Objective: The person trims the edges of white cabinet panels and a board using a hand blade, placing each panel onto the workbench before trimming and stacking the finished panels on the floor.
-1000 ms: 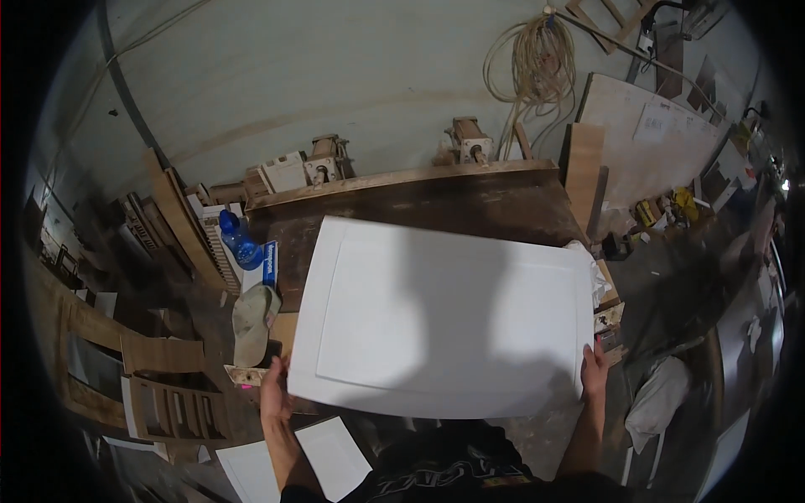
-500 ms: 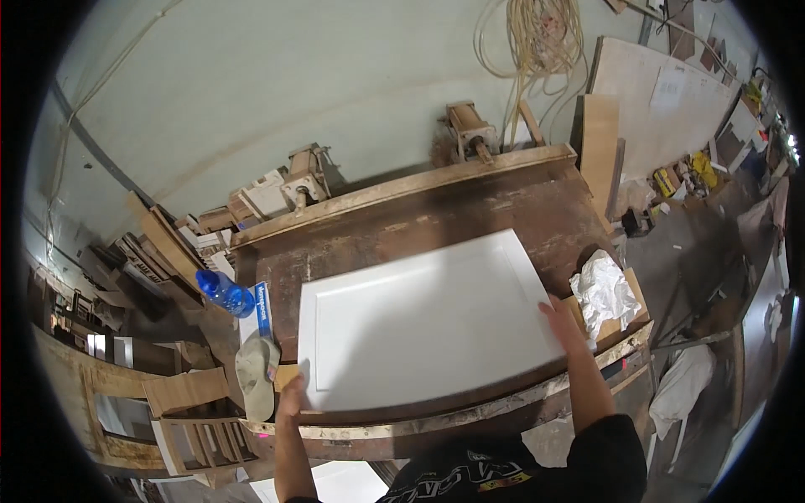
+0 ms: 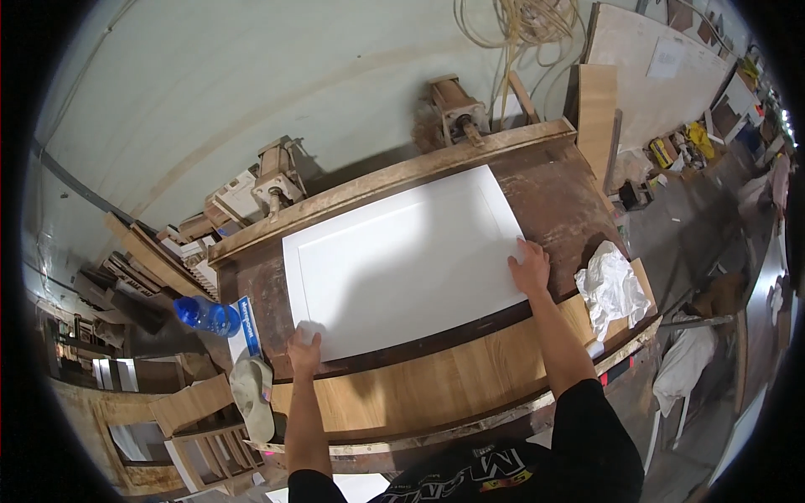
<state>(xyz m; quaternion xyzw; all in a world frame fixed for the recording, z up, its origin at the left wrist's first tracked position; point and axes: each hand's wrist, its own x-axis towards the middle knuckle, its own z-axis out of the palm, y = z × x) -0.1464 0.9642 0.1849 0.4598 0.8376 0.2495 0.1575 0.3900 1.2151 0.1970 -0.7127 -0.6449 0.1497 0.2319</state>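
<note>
Your left hand and right hand press flat on the white panel's near corners; crumpled cloth lies just right, bottle left.

The person wore a black short-sleeved shirt with a printed chest graphic; forearms and both hands were bare.

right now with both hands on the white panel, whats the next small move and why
Probably nudge the white panel square to the workbench's front edge before letting go. It lies flat but skewed on the bench. The left hand is at its near left corner, the right hand flat on its right edge, so both can turn it.
</note>
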